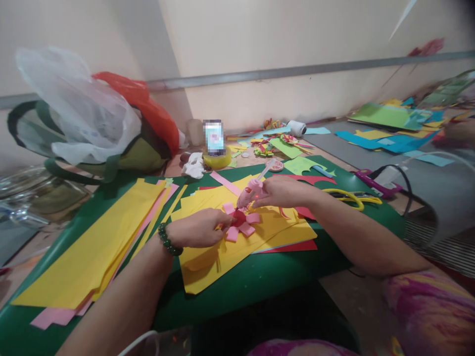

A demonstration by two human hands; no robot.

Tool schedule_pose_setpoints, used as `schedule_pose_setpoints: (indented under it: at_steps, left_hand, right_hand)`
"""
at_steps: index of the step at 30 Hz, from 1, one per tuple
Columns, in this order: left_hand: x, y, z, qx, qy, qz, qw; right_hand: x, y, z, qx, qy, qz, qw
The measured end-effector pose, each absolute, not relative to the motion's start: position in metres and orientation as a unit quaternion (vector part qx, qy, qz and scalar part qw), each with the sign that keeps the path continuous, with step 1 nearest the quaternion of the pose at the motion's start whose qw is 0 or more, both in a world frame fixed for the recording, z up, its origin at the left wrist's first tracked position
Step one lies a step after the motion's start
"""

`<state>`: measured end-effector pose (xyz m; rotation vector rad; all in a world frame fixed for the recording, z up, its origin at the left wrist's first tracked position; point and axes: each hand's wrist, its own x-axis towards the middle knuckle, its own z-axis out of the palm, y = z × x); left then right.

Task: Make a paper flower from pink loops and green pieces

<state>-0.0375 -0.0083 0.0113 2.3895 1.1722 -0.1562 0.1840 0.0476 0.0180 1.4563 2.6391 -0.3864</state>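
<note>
My right hand [282,192] is wrapped around a pink glue gun [251,191], its nozzle pointing down at a paper flower [241,222] with pink petals and a red centre. My left hand [198,232], with a green bead bracelet on the wrist, is closed in a pinch on the flower's left edge. The flower lies on yellow paper sheets [237,242] spread over a green board [260,277].
More yellow and pink sheets [92,247] lie to the left. Yellow-handled scissors [352,197] and a purple tool [371,180] sit to the right. Bags [92,123], a yellow tape roll [217,159] and paper scraps [285,146] are behind. Coloured sheets [393,123] cover the far right.
</note>
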Motion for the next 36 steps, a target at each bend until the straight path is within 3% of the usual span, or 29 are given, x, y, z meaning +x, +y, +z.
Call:
schedule_pose_setpoints:
  at_steps: [36]
  left_hand:
    - [-0.0371, -0.0097, 0.0129, 0.878, 0.414, -0.037, 0.236]
  right_hand:
    - [0.1929, 0.0525, 0.0141, 0.473, 0.866, -0.159, 0.022]
